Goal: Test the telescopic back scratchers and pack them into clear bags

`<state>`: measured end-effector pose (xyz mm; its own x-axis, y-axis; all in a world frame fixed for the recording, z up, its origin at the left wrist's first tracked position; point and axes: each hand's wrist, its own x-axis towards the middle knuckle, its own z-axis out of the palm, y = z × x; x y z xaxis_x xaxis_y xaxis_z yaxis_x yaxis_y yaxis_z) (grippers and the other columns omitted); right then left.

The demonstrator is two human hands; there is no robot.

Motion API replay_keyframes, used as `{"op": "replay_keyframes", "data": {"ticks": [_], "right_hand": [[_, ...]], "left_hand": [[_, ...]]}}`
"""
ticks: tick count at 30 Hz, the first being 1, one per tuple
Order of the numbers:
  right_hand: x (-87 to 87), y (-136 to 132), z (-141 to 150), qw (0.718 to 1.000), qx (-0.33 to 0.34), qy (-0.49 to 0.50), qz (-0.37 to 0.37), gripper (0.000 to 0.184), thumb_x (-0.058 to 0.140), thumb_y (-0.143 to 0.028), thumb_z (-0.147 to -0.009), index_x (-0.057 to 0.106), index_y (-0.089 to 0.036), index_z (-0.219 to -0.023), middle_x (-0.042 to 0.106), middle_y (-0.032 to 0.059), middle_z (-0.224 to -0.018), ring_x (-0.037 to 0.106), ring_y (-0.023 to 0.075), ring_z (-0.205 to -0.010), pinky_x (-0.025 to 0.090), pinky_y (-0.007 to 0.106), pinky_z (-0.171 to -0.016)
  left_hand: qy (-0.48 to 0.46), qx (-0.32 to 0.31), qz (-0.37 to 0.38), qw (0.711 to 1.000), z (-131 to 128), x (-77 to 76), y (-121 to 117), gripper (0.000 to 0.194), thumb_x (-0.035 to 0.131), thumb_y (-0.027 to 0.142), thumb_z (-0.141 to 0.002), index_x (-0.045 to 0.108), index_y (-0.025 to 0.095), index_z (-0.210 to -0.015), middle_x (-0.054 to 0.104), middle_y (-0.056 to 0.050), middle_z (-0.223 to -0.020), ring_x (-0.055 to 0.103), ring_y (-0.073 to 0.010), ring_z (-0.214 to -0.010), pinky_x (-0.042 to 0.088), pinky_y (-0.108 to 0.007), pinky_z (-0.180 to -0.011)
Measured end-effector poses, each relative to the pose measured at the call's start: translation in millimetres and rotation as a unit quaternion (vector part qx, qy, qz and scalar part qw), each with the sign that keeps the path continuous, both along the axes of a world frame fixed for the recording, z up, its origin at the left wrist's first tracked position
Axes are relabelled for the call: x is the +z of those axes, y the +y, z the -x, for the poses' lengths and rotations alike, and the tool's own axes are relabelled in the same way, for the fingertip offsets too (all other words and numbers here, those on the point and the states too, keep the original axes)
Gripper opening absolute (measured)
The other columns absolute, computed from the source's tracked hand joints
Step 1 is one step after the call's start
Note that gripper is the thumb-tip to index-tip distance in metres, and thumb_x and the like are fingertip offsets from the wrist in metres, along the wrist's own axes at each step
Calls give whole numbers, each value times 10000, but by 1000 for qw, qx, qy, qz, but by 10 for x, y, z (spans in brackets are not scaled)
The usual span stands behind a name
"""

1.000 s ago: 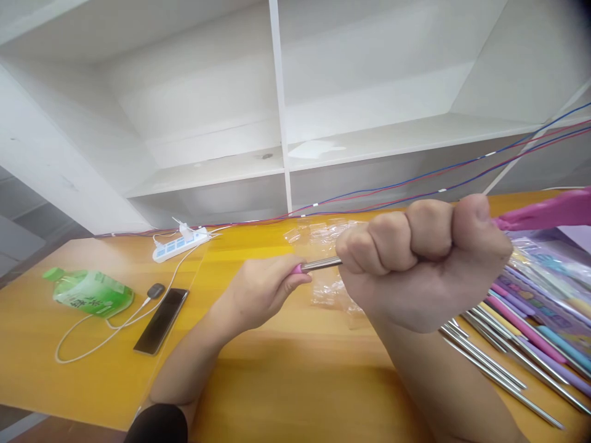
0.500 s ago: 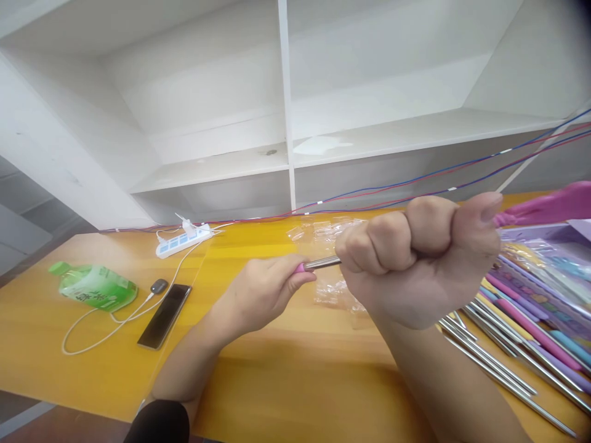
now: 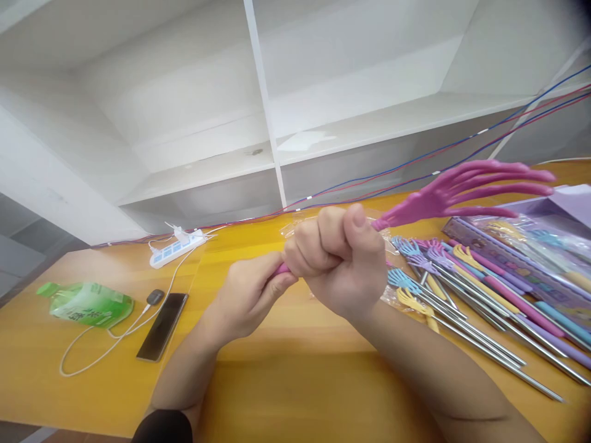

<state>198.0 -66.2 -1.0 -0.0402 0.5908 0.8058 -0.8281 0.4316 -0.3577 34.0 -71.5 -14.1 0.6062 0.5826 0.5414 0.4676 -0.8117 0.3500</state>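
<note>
A pink back scratcher (image 3: 427,198) with a hand-shaped head points to the right above the table. My right hand (image 3: 339,258) is wrapped in a fist around its shaft, just below the pink claw. At the other end, my left hand (image 3: 253,292) grips the pink handle. The two hands are nearly touching, and they hide most of the shaft. Right of my right forearm lies a pile of back scratchers (image 3: 484,295) with blue, yellow, purple and pink heads and metal rods.
A purple patterned box (image 3: 512,252) holds plastic-wrapped items at the right. Clear plastic wrappers (image 3: 300,224) lie behind my hands. At left are a green bottle (image 3: 90,303), a phone (image 3: 162,326), a white cable and a power strip (image 3: 178,247). White shelves (image 3: 198,166) stand behind the table.
My right hand has moved left towards my left hand, so the metal shaft between them no longer shows. The pink claw has come fully into view, and the camera has shifted slightly right.
</note>
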Motion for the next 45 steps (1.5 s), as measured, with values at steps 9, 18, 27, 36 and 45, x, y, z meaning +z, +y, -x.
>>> {"op": "replay_keyframes", "data": {"ticks": [9,18,27,36,45], "right_hand": [[238,14,-339,982,-131,-20,132,349,709,-357,-919,427,-225,-762,395,-46,-683,492,107,-602,499,277,-648],[164,270,-356,894,-406,113,149,422,819,-209,-874,481,-303,-1108,560,-61,-857,547,107,-667,527,289,-699],[115,209,-506,889,-445,-57,90,87,717,-233,-983,697,-299,-930,555,-3,-834,475,135,-666,402,326,-653],[24,263,-463,877,-466,-42,104,103,673,-197,-953,705,-273,-891,606,18,-867,505,140,-692,401,320,-628],[-20,291,-377,849,-515,-75,90,118,649,-193,-958,690,-262,-871,548,1,-776,496,128,-641,398,311,-577]], "left_hand": [[-118,48,-13,992,201,140,-52,269,507,312,-1124,745,214,-1043,712,-18,-811,633,-118,-700,480,-250,-649],[-167,124,-115,971,240,138,16,243,614,266,-1081,734,212,-878,647,21,-690,496,-78,-560,384,-248,-551],[-278,153,-71,946,293,167,60,351,637,413,-1048,742,208,-782,545,10,-564,444,-102,-472,347,-271,-461],[-328,119,-48,936,174,139,60,278,587,272,-984,730,206,-754,603,6,-580,498,-106,-464,393,-279,-476],[-333,108,-38,936,167,105,94,298,567,203,-992,738,196,-749,628,9,-613,501,-85,-476,378,-263,-483]]}}
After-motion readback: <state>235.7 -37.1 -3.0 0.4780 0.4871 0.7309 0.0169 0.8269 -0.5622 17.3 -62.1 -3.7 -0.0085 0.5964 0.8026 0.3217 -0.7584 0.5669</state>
